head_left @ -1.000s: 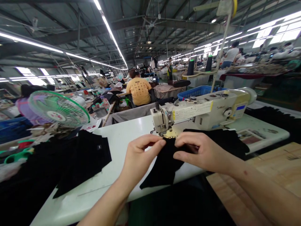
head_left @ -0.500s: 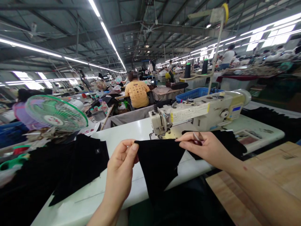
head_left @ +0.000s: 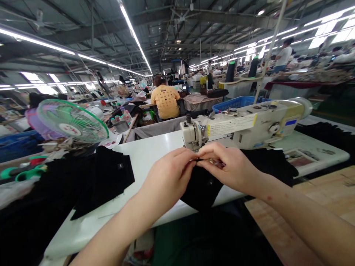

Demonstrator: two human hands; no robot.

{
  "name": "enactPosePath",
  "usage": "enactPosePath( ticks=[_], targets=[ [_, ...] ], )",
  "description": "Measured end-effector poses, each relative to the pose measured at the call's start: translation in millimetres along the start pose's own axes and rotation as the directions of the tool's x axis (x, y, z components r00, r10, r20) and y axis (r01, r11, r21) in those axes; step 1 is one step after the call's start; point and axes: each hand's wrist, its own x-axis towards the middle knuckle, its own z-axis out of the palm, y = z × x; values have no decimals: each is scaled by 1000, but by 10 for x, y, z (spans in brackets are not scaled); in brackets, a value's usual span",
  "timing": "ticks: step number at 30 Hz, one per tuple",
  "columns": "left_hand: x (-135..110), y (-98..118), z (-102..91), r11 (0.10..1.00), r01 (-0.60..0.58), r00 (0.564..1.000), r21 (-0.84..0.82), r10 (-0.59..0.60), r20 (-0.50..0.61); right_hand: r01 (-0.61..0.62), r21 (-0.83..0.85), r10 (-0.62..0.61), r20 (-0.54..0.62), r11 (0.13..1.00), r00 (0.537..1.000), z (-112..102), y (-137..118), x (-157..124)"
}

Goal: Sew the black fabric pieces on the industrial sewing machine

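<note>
1. We see our left hand (head_left: 169, 173) and right hand (head_left: 230, 168) meeting fingertip to fingertip just in front of the needle end of the sewing machine (head_left: 244, 127), both pinched shut on the top edge of one black cloth piece (head_left: 203, 188).
2. The cloth piece lies at the near edge of the white table (head_left: 155, 151) and hangs partly over it; we judge it is being lined up at the needle, with no stitching visible on it yet.
3. Toward the table's left end lies a pile of black pieces (head_left: 102, 177); more black cloth (head_left: 271, 164) sits behind our right hand, under the machine arm. We cannot tell which of these are finished.
4. Count: two hands, one machine, one piece in hand, one green fan (head_left: 72, 122) beyond the left corner, two dark thread cones (head_left: 229, 71) farther back.
5. A person in a yellow shirt (head_left: 165, 101) sits at the next table.
</note>
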Motion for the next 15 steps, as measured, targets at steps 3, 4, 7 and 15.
enactPosePath(
  ticks=[3, 4, 7, 15],
  targets=[
    [93, -10, 34, 1000, -5, 999, 5, 5, 42, -58, 24, 58, -11, 998, 998, -26, -15, 36],
    [98, -12, 34, 1000, -11, 999, 29, 10, 44, -100, 40, 100, -13, 994, 995, -37, -16, 40],
    [88, 1, -17, 987, -4, 1000, 162, 6, -14, -275, 101, 270, 61, 956, 961, -21, 21, -5],
    [278, -364, 203, 889, 221, 973, 402, -228, -31, -726, 209, 611, 418, 655, 672, 478, 252, -757]
  ],
)
